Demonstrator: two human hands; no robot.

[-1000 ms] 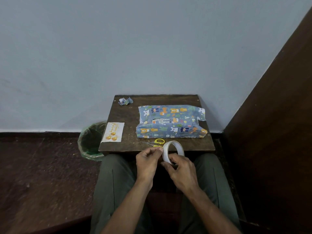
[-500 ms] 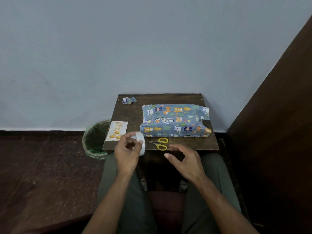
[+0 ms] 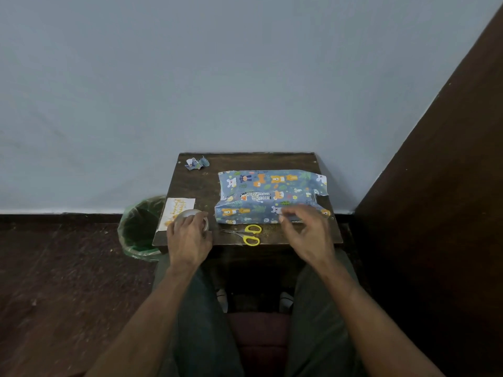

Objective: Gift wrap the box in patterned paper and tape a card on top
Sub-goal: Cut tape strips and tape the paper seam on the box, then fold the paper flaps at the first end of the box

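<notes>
Yellow scissors (image 3: pixel 249 234) between hands | left hand (image 3: pixel 188 238) grips tape roll (image 3: pixel 190 216) | right hand (image 3: pixel 307 234) loose

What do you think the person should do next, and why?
Probably let go of the tape roll and bring the right hand down onto the wrapped box. The left hand has the roll on the table over the card, and the right hand hovers at the box's near edge.
</notes>
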